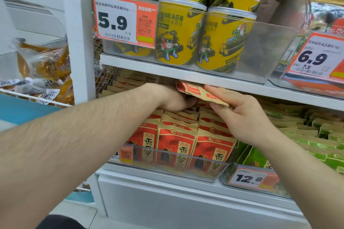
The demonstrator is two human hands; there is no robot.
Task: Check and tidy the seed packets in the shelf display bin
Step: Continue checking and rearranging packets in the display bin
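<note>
both hands are up in the lower shelf, working over the clear display bin (219, 170) that sits at the shelf's front edge. the bin is packed with red seed packets (176, 147), standing upright in rows, their printed fronts facing out through the clear wall. the right hand (240, 115) has one loose packet (200, 93) pinched at its lower corner, thumb over the front and fingers curled behind, and holds it tilted just under the white shelf edge (186, 75) above, over the back rows. the left hand (175, 98) reaches in deeper, fingers bent down among the back packets right beside that lifted one; whether it actually grips anything back there cannot be told, the fingertips are hidden. the two hands are close together, nearly touching at the raised packet. a small orange tag (126, 154) clings to the bin's front left. to the right, a second clear bin carries green packets (316, 147) and a 12.8 price label (249, 178). on the shelf above, yellow cans (178, 37) with a cartoon figure stand in a clear tray behind a 5.9 price tag (119, 22), and a 6.9 tag (316, 57) shows further right. off to the left, bagged orange snacks (46, 69) lie in a white wire basket.
</note>
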